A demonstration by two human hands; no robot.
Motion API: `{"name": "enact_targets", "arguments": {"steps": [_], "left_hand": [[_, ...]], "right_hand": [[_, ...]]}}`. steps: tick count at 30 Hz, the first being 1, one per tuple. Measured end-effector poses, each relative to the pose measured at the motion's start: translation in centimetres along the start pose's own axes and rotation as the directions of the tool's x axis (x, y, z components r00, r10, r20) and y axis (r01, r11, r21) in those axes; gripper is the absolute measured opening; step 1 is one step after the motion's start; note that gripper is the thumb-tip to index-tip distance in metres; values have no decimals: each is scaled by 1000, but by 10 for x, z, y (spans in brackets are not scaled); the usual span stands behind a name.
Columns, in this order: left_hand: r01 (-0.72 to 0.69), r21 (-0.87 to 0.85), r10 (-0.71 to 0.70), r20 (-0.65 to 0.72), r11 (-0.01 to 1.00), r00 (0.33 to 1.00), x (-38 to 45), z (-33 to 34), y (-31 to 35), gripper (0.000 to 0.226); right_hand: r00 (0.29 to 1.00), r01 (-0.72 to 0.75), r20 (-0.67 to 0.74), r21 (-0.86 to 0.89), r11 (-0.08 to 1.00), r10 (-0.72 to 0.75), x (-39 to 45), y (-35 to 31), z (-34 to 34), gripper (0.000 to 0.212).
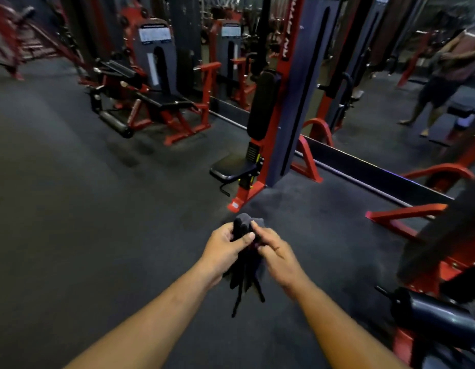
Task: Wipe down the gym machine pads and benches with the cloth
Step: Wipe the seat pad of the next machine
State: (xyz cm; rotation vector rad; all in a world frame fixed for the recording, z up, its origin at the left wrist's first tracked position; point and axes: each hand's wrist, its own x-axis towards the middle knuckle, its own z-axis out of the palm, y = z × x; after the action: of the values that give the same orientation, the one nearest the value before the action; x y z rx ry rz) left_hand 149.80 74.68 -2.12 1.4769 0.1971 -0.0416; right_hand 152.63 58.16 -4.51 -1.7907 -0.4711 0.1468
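Left grip (225,249): curled round the bunched dark fabric cloth (243,265).
Right grip (277,251): pinching the cloth's top.
Cloth: held between both hands above the dark rubber floor (84,222).
Ahead: red-framed machine's black padded seat (235,166).

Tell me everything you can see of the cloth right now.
The cloth is dark, nearly black, soft fabric, bunched up rather than spread flat. Both hands hold it in the air above the dark floor: the left hand grips it with the thumb across its front, and the right hand pinches its upper edge. A rounded wad sticks up above the fingers, while loose folds and thin strands hang below. It touches no pad or bench.
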Motion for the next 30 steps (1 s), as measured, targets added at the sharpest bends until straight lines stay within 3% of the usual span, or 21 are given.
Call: {"name": "enact_targets", "arguments": {"steps": [3, 6, 9, 12, 14, 17, 21, 24, 26, 28, 30], "left_hand": [[-5, -84, 4, -16, 996, 1000, 2, -66, 6, 21], [-8, -81, 4, -48, 997, 999, 3, -111, 20, 20], [-107, 114, 113, -47, 988, 992, 11, -142, 31, 21], [-177, 369, 225, -92, 913, 970, 24, -168, 36, 22], [-171, 407, 241, -128, 897, 962, 33, -186, 37, 19], [-157, 348, 211, -123, 924, 970, 52, -211, 34, 24], [-156, 300, 194, -100, 941, 976, 97, -243, 37, 29], [-129, 197, 152, -103, 972, 983, 141, -266, 47, 25], [-93, 26, 95, -120, 995, 988, 169, -284, 55, 24], [-71, -109, 54, -150, 992, 987, 194, -306, 63, 24], [-71, -139, 45, -183, 988, 982, 218, -333, 68, 25]], "right_hand": [[986, -18, -164, -66, 998, 7, 20, 0, 28, 55], [997, 34, -57, -329, 944, -55, 41, -13, 51, 60], [976, 215, 73, -472, 855, -205, 73, -36, 86, 52], [984, 179, 84, -465, 867, -158, 104, -51, 116, 31], [987, 159, 95, -374, 914, -132, 124, -53, 132, 23], [993, 117, 28, -247, 962, -114, 161, -51, 146, 19], [991, 102, 105, -251, 963, -78, 221, -42, 165, 21], [995, 85, 70, -203, 975, -72, 272, -33, 168, 27], [992, 82, 115, -293, 953, -50, 308, -21, 162, 43], [980, 130, 199, -524, 842, -28, 342, -4, 154, 62], [964, 175, 264, -561, 809, -26, 374, 6, 149, 55]]}}
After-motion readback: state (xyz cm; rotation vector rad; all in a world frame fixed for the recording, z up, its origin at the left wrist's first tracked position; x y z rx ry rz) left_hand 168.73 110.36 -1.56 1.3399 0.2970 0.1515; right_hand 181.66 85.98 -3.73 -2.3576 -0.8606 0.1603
